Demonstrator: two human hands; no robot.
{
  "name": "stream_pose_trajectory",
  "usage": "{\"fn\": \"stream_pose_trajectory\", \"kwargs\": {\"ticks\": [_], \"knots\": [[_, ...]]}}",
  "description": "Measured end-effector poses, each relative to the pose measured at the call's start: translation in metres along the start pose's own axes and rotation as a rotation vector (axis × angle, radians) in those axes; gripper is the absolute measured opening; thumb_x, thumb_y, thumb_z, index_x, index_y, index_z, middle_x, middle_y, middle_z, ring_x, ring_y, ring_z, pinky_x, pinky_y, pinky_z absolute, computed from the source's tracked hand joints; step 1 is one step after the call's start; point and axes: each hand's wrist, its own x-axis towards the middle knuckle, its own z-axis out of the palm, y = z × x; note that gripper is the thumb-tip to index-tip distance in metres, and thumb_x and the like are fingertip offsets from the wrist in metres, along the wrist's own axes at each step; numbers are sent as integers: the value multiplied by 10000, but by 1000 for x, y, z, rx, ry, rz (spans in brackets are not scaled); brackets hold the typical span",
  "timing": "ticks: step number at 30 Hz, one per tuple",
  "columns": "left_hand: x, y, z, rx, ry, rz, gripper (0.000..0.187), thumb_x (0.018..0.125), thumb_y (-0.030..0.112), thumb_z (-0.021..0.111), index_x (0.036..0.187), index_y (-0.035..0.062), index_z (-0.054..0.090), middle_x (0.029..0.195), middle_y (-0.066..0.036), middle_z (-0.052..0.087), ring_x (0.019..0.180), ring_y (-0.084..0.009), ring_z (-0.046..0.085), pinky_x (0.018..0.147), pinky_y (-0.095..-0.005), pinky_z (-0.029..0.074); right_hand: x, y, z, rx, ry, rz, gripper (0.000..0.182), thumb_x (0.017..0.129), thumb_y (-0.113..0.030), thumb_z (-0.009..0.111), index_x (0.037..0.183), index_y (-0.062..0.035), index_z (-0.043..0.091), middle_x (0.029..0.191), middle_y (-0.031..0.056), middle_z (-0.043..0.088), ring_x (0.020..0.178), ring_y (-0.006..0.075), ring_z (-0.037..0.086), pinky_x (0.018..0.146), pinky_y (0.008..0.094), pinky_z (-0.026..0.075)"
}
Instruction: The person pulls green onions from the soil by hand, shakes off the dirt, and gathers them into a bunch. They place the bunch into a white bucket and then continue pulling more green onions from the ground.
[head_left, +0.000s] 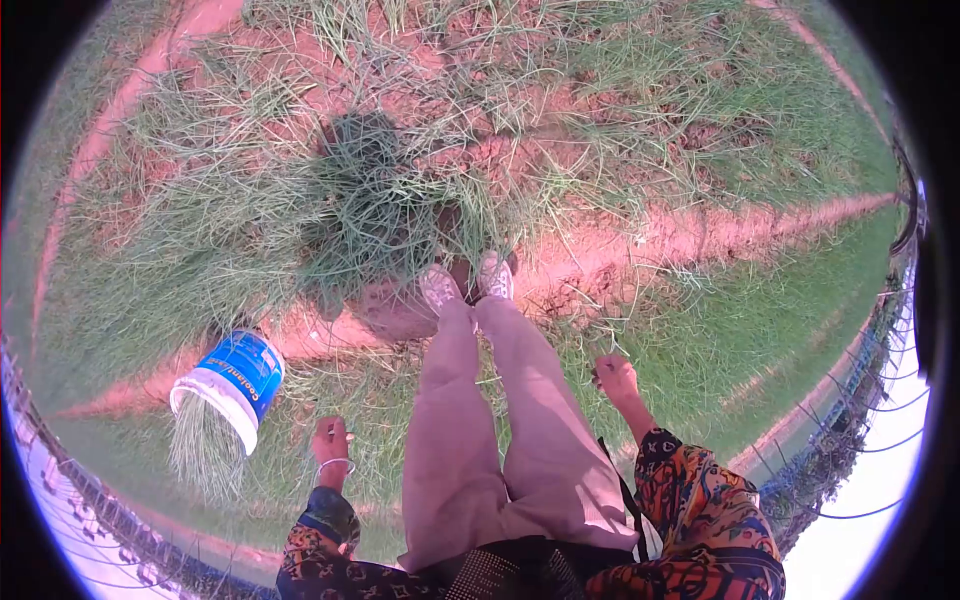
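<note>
My left hand (331, 440), with a bangle at the wrist, hangs at the left of my legs with its fingers curled closed. Whether anything small is inside it is hidden. To the right of my legs, my right hand (615, 376) is also closed, and a thin pale thing shows by its fingers, too small to name. A blue and white bucket (243, 366), lettered "coolant", appears tilted left of my left hand. Long green stems (205, 440) stick out of its mouth. Neither hand touches the bucket.
My shoes (440, 288) stand on a reddish soil ridge (700, 235). Ahead, long grass-like leaves (230, 225) lie flopped over the soil, partly under my shadow (360, 190). Shorter green plants (700, 345) grow at the right. Fences run along the far edges.
</note>
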Motion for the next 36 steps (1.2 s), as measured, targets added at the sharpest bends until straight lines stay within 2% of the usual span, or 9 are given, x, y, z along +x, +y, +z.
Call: {"fn": "stream_pose_trajectory", "kwargs": {"ticks": [3, 7, 10, 14, 20, 24, 28, 34, 36], "knots": [[13, -7, 4, -7, -47, -30, 226, 872, 244, 574, 968, 41, 598, 820, -102, 648, 617, -181, 657, 475, -266, 469, 2, 7, -13, 64, -16, -8, 221, 865, -180, 543, 941, 11, 621, 766, 90, 654, 619, 139, 632, 514, 260, 503], [17, -18, 0, -48, -70, -34, 230, 873, 247, 569, 983, 46, 595, 820, -90, 643, 615, -178, 655, 477, -262, 468, 19, -20, -45, 100, 64, 22, 212, 862, -188, 568, 946, -1, 624, 779, 88, 656, 613, 135, 629, 509, 263, 504], [12, -27, 6, -102, -109, -110, 241, 876, 253, 563, 1007, 52, 586, 838, -74, 634, 637, -179, 654, 500, -269, 478, 44, -51, -69, 28, 140, -104, 210, 866, -185, 562, 939, 1, 627, 791, 89, 659, 625, 137, 633, 527, 263, 509], [-20, -48, 34, -179, -249, -200, 238, 877, 245, 573, 1036, 69, 574, 873, -61, 630, 667, -179, 644, 556, -283, 497, 62, -115, -81, 220, -3, -156, 241, 880, -170, 546, 1055, -7, 582, 899, 93, 652, 734, 148, 643, 612, 265, 522], [-132, -23, 128, -130, -481, -312, 188, 881, 190, 570, 1008, 52, 588, 889, -59, 630, 695, -162, 641, 569, -288, 486, 103, -158, -50, 291, -369, -335, 246, 879, -141, 535, 1093, -29, 578, 873, 84, 634, 709, 158, 618, 645, 271, 511], [-189, 18, 209, -116, -554, -345, 188, 881, 190, 571, 1007, 51, 588, 885, -60, 632, 691, -159, 639, 565, -287, 485, 103, -211, -62, -167, -320, -562, 192, 841, -157, 564, 995, -56, 621, 862, 123, 659, 748, 195, 632, 692, 320, 499], [-200, 68, 279, -140, -521, -308, 188, 882, 190, 572, 1007, 51, 589, 882, -61, 633, 687, -157, 638, 562, -286, 485, 101, -254, -81, -286, -415, -482, 209, 828, -175, 566, 998, -69, 626, 907, 120, 667, 816, 240, 643, 791, 350, 490], [-160, 118, 344, -170, -456, -244, 187, 882, 190, 573, 1006, 50, 589, 876, -63, 636, 681, -154, 636, 557, -285, 483, 173, -212, -70, -208, -541, -463, 207, 838, -156, 538, 995, -52, 623, 925, 142, 663, 866, 275, 644, 816, 355, 490], [-140, 122, 365, -176, -449, -226, 187, 882, 190, 573, 1006, 50, 590, 874, -64, 637, 679, -152, 636, 555, -284, 483, 213, -191, -55, -232, -530, -549, 205, 862, -159, 539, 1008, -39, 619, 863, 113, 662, 752, 209, 640, 724, 344, 504]]}}
